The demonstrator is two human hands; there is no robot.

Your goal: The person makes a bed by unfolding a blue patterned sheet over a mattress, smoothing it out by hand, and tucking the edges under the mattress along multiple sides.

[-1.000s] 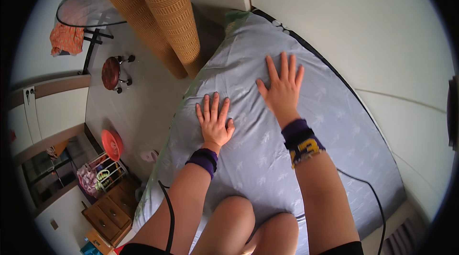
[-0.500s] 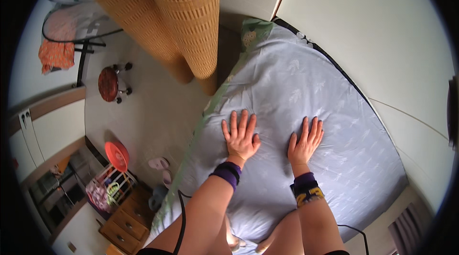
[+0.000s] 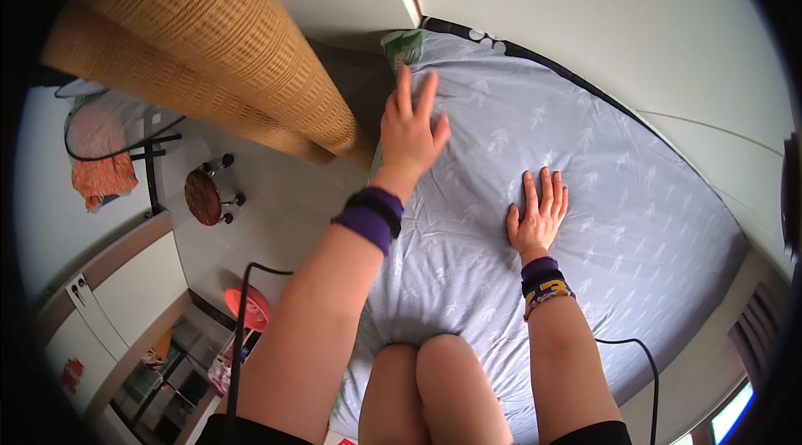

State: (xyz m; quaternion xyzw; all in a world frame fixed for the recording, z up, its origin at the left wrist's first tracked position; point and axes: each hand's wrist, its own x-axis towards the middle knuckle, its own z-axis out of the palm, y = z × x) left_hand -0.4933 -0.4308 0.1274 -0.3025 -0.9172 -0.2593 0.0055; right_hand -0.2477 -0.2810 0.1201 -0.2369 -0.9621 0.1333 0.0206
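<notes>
Beneath me a mattress is covered by a grey-blue bed sheet [image 3: 468, 261] with a pale leaf pattern, wrinkled in places. My left hand [image 3: 411, 134] reaches toward the far left edge of the bed with its fingers apart and nothing in them; it appears raised, though contact with the sheet is unclear. Flat on the sheet to the right lies my right hand [image 3: 539, 215], fingers spread. A green patterned cloth [image 3: 403, 46] shows at the far left corner of the bed. My knees [image 3: 430, 361] rest on the sheet. Purple and black bands circle both wrists.
Tall rolled woven mats [image 3: 251, 69] stand beyond the bed's left side. A round stool [image 3: 203, 197] on wheels and a red basin [image 3: 247, 309] are on the floor side. A white wall [image 3: 601, 27] borders the bed's far right edge. Black cables hang beside both arms.
My left hand has lifted and moved forward toward the far left edge. My right hand stays on the sheet. The view has shifted, and my knees now show.
</notes>
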